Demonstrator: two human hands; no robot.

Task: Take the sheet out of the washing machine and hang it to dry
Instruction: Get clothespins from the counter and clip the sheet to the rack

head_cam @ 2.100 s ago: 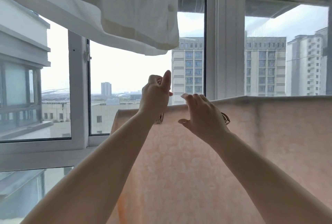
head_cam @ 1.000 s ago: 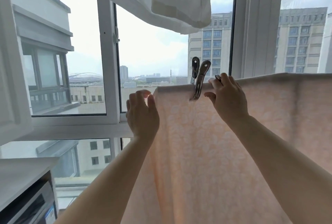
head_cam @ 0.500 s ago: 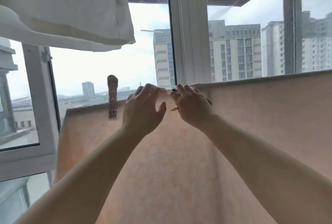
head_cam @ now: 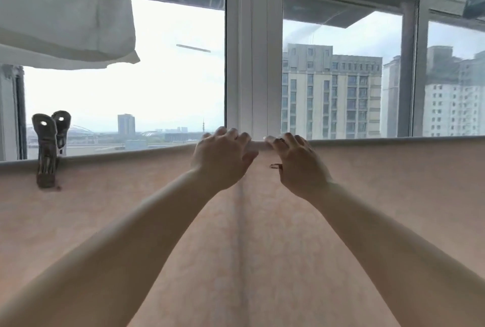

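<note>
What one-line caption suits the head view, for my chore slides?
Both hands, left hand and right hand, grip the top edge of a peach sheet draped before the window, a metal clip already pinning it.

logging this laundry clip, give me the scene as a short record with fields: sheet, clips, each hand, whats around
sheet: pale pink sheet draped over a horizontal line, hanging down in front of the person
fixed clip: metal clip clamped on the sheet's top edge, far left
left hand: left hand, fingers curled over the sheet's top edge
right hand: right hand, on the top edge, holding a second clip, mostly hidden
overhead: white fabric hanging upper left
background: window frame, buildings outside
</note>
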